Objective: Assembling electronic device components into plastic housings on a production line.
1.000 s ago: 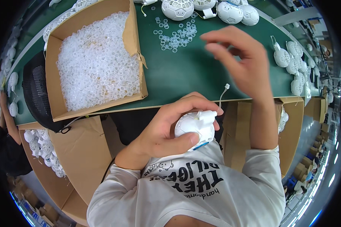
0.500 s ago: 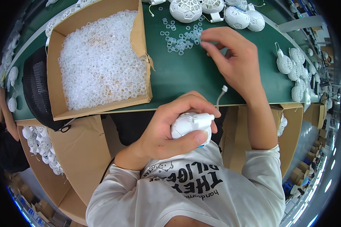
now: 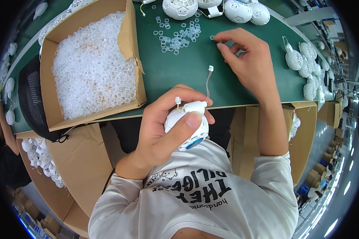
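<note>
In my left hand (image 3: 151, 127) is a white ball-shaped plastic housing (image 3: 201, 129) with a pentagon pattern and a blue oval patch on its lower side. My fingers wrap round it, and the thumb presses on its top. Two thin leads come off it: one ends in a short white connector (image 3: 178, 100), the other stands up to a white plug (image 3: 210, 69). Over the green table, my right hand (image 3: 247, 57) pinches a small clear plastic ring (image 3: 212, 38) between thumb and forefinger. Loose clear rings (image 3: 175, 42) lie scattered to its left.
A cardboard box (image 3: 141, 89) full of clear rings stands on the green table (image 3: 175, 73) at left, beside a black mesh item (image 3: 30, 91). More white housings (image 3: 180, 8) line the far edge, others (image 3: 294, 59) the right. Open cartons (image 3: 79, 153) sit below the table's edge.
My right hand has drawn away from the scattered rings with one ring in its fingertips. My left hand has turned the housing, so the blue patch and both connectors show. The view has shifted slightly.
</note>
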{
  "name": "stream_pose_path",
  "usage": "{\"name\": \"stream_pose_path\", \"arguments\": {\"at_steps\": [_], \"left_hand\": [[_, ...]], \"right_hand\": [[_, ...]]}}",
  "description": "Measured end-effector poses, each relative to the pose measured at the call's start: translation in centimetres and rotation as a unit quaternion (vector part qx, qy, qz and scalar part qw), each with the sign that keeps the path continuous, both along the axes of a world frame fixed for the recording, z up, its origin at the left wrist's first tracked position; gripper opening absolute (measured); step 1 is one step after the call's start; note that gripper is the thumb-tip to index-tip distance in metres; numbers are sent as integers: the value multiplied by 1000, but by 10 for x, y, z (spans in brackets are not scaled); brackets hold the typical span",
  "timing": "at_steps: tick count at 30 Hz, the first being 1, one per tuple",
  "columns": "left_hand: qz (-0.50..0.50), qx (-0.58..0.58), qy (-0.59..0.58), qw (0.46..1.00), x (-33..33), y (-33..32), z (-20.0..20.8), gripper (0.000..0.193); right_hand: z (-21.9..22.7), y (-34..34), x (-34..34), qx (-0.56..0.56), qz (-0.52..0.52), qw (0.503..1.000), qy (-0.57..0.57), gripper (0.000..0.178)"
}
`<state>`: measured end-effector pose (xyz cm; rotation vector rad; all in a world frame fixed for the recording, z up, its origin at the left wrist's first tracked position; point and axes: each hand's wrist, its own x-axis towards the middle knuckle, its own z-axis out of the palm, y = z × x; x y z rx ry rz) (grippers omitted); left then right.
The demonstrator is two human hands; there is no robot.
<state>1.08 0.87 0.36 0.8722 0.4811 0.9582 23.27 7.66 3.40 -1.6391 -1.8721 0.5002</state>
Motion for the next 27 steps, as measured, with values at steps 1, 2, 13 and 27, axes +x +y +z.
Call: {"name": "stream_pose_path", "arguments": {"at_steps": [1, 2, 13, 27], "left_hand": [[2, 0, 4, 1000, 0, -1, 0, 43], [3, -1, 5, 1000, 0, -2, 0, 43], [-17, -21, -42, 999, -5, 4, 1, 24], [-18, 49, 74, 996, -9, 12, 1, 34]], "right_hand": [[1, 0, 1, 5, 9, 1000, -19, 18], [1, 0, 1, 11, 18, 999, -38, 19], [23, -34, -7, -95, 126, 919, 362, 18], [41, -27, -11, -195, 159, 909, 334, 19]]}}
